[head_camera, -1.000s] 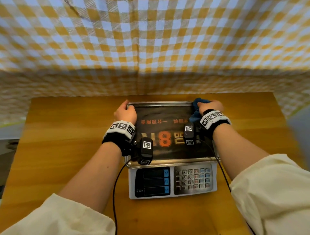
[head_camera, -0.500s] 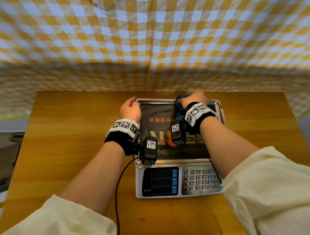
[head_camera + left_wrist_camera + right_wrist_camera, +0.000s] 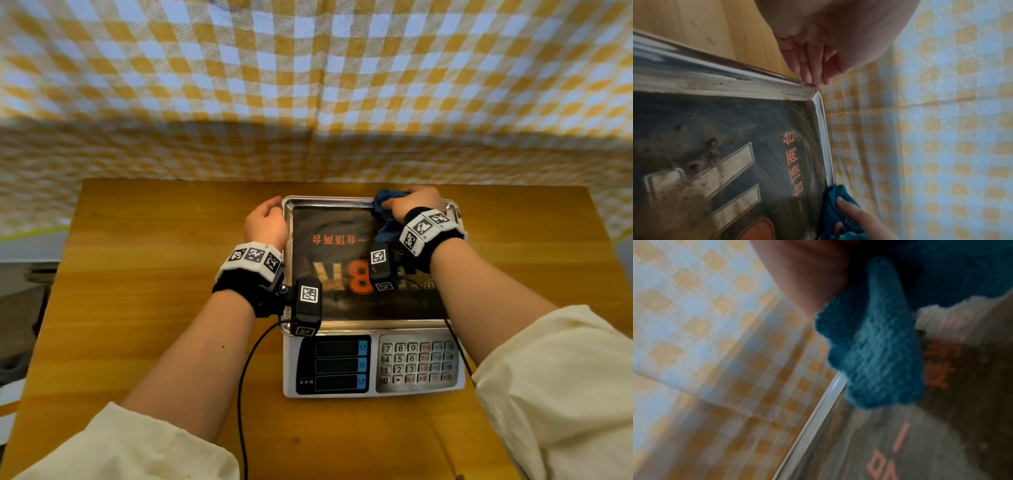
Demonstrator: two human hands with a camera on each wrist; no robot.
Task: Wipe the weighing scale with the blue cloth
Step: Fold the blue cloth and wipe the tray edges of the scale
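The weighing scale (image 3: 342, 366) stands on the wooden table, its steel pan (image 3: 329, 200) covered by a dark sticker with orange print. My right hand (image 3: 414, 204) grips the bunched blue cloth (image 3: 385, 202) and holds it on the pan's far rim, right of the middle. The right wrist view shows the cloth (image 3: 875, 345) hanging from my palm over the pan rim (image 3: 818, 410). My left hand (image 3: 265, 222) rests at the pan's far left corner. In the left wrist view its fingertips (image 3: 809, 71) touch the corner rim (image 3: 824, 129), with the cloth (image 3: 834, 199) further along.
A yellow and white checked cloth (image 3: 308, 85) hangs as a wall right behind the table (image 3: 154, 274). The scale's display and keypad (image 3: 416, 363) face me at the near side. A black cable (image 3: 246, 377) runs from my left wrist camera down the table.
My right hand slid the blue cloth left along the pan's far rim, away from the far right corner. My left hand stayed at the far left corner.
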